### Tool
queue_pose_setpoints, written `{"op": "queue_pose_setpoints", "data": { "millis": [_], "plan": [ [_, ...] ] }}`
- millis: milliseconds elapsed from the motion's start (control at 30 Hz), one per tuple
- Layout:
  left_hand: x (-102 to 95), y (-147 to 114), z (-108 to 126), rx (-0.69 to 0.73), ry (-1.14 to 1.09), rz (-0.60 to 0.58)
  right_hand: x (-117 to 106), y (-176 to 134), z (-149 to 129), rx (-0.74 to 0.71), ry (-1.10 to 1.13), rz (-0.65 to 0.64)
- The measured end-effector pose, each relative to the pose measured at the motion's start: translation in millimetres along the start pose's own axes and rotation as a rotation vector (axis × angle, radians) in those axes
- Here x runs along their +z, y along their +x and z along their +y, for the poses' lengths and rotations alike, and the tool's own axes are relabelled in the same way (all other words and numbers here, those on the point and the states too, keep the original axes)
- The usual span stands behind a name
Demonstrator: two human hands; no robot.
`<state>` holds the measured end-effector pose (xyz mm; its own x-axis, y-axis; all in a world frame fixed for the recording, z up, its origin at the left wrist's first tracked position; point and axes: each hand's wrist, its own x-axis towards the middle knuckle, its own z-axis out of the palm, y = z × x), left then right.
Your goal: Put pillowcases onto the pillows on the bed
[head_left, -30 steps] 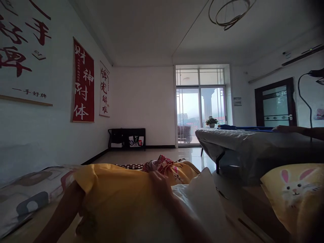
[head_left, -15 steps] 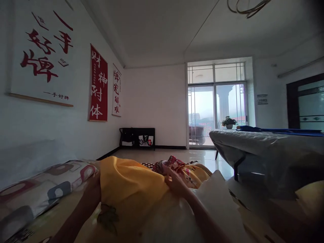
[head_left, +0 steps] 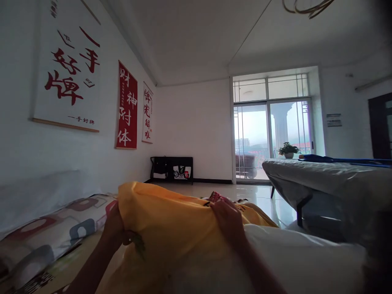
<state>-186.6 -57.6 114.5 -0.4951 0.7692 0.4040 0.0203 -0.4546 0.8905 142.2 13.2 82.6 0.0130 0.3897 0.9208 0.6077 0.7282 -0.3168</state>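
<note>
Gripping the yellow leaf-printed cloth (head_left: pixel 174 220) at its left side, the left hand (head_left: pixel 114 228) holds it together with the right hand (head_left: pixel 227 217), whose fingers are closed on the top edge, so that it is spread between both. The step in hand appears to be stretching this cloth, and the next move probably calls for two firm grips and even tension. Right of it lies white puffy padding (head_left: pixel 297 251), left is the patterned pillow (head_left: pixel 58 228), and farther off stands the plastic-covered desk (head_left: pixel 324 175).
</note>
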Motion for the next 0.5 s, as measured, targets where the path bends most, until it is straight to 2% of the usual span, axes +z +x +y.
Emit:
{"op": "queue_pose_setpoints", "data": {
  "millis": [67, 167, 233, 367, 433, 500],
  "plan": [
    [0.2, 0.8, -6.7, -0.025, -0.037, -0.031, 1.2, -12.5, 8.8, 0.004, -0.02, -0.113],
    [-3.6, 2.2, -18.3, -0.069, -0.064, -0.07, 0.4, -21.9, 23.4, 0.18, 0.004, -0.27],
    [-5.5, 3.8, -23.1, -0.093, -0.075, -0.074, -0.2, -21.2, 27.4, 0.25, 0.0, -0.361],
    [-5.9, 4.5, -24.3, -0.079, -0.097, -0.097, 6.3, -24.5, 24.5, 0.183, -0.001, -0.644],
    [-7.3, 3.5, -23.3, -0.06, -0.084, -0.124, 10.0, -29.8, 22.8, 0.166, 0.004, -0.667],
    [-10.2, 2.5, -21.7, -0.061, -0.069, -0.124, 9.1, -31.6, 21.3, 0.151, 0.001, -0.591]
  ]
}}
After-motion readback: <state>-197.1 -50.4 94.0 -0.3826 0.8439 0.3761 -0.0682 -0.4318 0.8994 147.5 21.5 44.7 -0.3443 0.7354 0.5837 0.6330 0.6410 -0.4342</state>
